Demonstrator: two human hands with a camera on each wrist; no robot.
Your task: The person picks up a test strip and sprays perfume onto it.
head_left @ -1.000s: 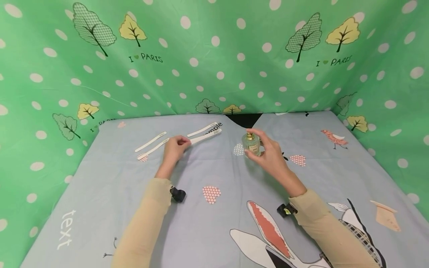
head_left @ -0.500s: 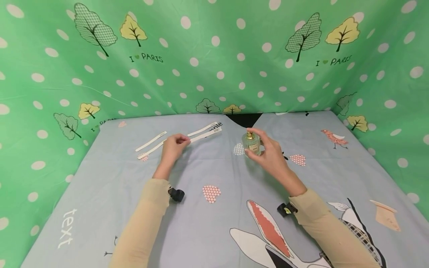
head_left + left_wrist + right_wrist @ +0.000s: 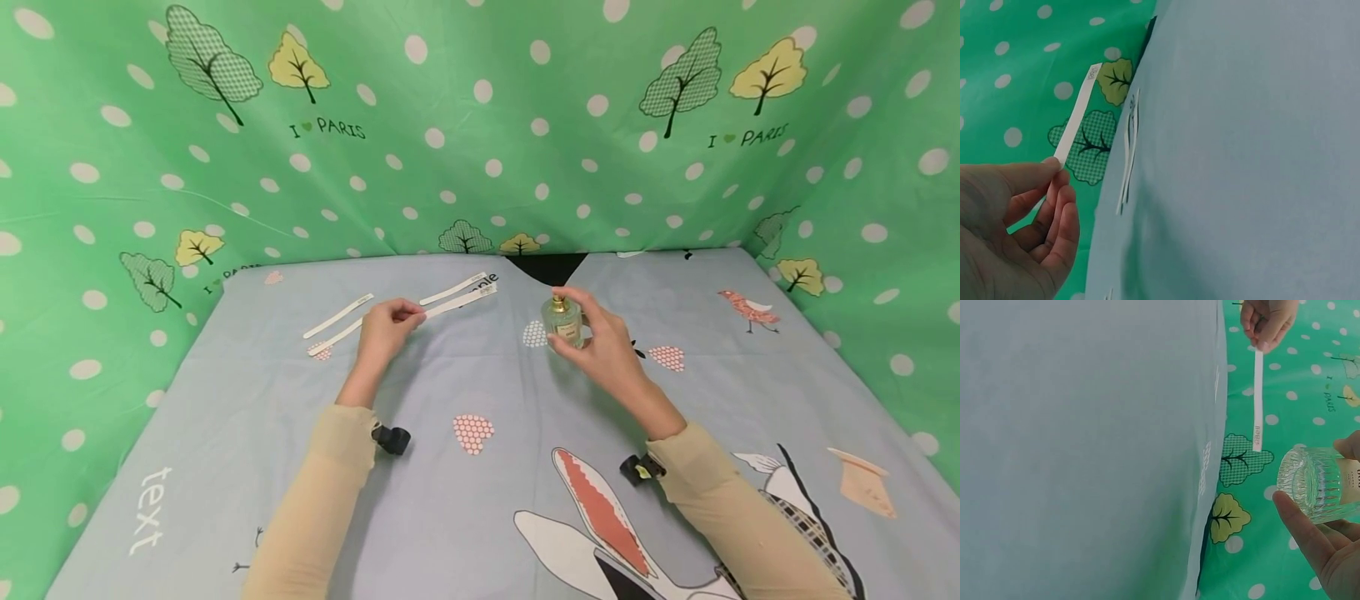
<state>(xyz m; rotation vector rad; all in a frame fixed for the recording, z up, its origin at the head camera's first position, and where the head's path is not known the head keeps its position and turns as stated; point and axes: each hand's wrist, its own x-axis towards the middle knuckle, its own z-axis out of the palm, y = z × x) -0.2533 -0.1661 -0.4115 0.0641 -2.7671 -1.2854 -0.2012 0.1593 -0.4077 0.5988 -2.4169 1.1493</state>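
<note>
My left hand pinches a white paper test strip between thumb and fingertips. In the left wrist view, the held strip sticks out above the table, small print at its far end. My right hand grips a ribbed clear-glass perfume bottle with pale liquid, a gold neck and a label. Its index finger lies on the bottle's top, and its thumb touches low on the glass. The bottle is upright and raised, to the right of the held strip and apart from it.
Several more white strips lie on the grey-blue tablecloth: one at far left, another partly behind the left hand, and one beyond the held strip. A green dotted curtain hangs behind the table.
My left hand and forearm have shifted slightly left, still pinching the strip. The right hand and the bottle have stayed almost still.
</note>
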